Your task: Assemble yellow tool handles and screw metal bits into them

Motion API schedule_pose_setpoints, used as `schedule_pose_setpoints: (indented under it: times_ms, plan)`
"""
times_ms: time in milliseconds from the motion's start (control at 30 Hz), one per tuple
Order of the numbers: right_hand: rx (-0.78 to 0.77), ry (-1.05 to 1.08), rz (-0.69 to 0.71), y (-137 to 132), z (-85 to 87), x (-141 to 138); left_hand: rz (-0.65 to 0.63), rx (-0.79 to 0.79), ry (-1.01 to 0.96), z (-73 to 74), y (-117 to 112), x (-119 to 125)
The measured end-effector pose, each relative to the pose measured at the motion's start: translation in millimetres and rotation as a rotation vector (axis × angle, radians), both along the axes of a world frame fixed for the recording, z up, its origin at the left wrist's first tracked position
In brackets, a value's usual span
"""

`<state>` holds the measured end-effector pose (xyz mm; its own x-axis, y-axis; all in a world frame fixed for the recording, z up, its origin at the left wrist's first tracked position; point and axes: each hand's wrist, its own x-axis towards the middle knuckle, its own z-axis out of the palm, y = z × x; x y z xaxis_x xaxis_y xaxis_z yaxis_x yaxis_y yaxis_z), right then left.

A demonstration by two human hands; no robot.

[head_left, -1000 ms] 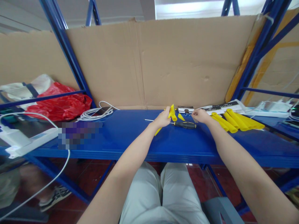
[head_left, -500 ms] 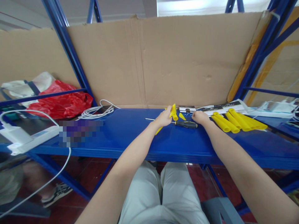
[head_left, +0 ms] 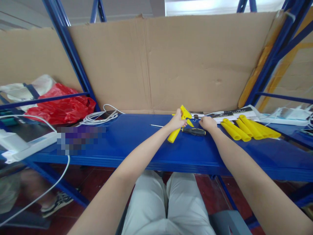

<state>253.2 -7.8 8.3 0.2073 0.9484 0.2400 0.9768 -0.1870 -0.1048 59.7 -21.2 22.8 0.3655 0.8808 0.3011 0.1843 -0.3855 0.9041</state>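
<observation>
My left hand (head_left: 178,120) is closed around a yellow plastic tool (head_left: 174,135) with a tube-like handle and a wider, flared head, tilted above the blue tabletop. My right hand (head_left: 207,123) rests low near the back of the table, fingers curled in; whatever they pinch is too small to make out. Tiny shiny pieces lie just left of those fingers. Between the hands sits a small yellow pointed part (head_left: 190,123). Below it lies a screwdriver (head_left: 194,131) with a black and yellow handle, its shaft pointing left and partly hidden by my left hand.
Several yellow tube-handled parts (head_left: 251,128) lie at the right, before printed sheets (head_left: 234,114). A coiled white cable (head_left: 99,118), a red plastic bag (head_left: 62,104) and a white power strip (head_left: 31,148) are at left. Cardboard (head_left: 186,65) stands behind the blue table (head_left: 132,143).
My left hand has turned the yellow tool, so more of its handle and its flared head now show. My right hand stays in almost the same place, still curled.
</observation>
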Motion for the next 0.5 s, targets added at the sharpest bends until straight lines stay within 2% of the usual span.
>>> schedule_pose_setpoints:
  times_ms: [133,300,433,500]
  plan:
    - [0.143,0.091,-0.054,-2,1.1,9,-0.020,-0.151,-0.086,7.0,-1,26]
    - [0.275,0.198,-0.075,-11,10.3,17,-0.051,-0.411,-0.148,14.4,10,59]
    - [0.349,0.270,-0.090,-18,17.9,16,-0.031,-0.594,-0.223,12.8,25,80]
    - [0.365,0.286,-0.079,-19,18.7,15,-0.076,-0.612,-0.294,10.0,33,87]
